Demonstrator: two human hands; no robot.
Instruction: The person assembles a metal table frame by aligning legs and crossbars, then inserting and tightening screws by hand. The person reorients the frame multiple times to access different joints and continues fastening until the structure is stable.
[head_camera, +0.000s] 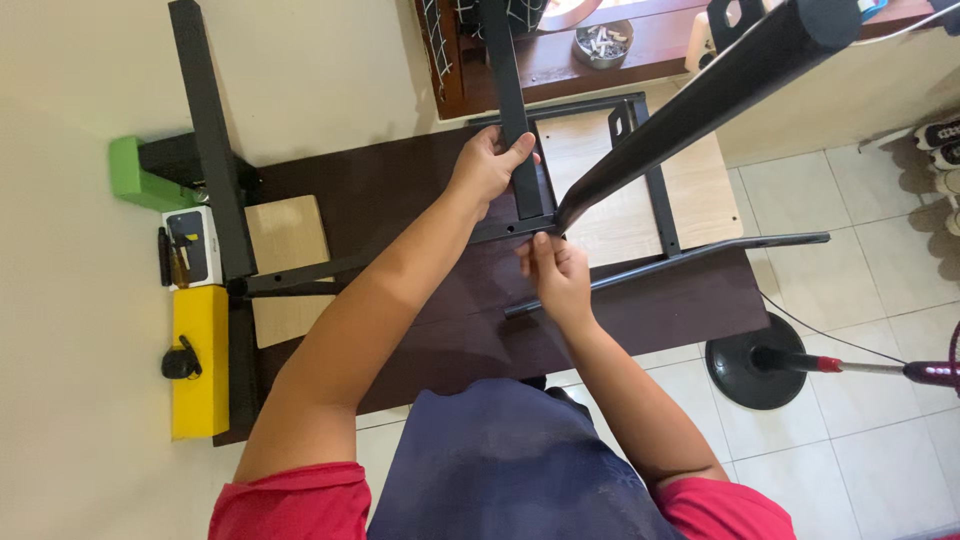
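Fingers of the left hand (490, 165) are wrapped round a black bar (510, 100) running toward 12 o'clock. The right hand (556, 275), at 5 o'clock from it, is pinched at the bracket (530, 226) under a leg (700, 100) slanting to 2. A dark tabletop (400, 190) is laid on floor tiles (860, 200).

Black metal frame (655, 210), dark brown board (400, 190), yellow box (200, 360), green block (135, 175).

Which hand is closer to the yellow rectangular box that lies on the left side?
Left. The left hand grips an upright black metal bar, nearer the yellow rectangular box; the right hand is farther right.
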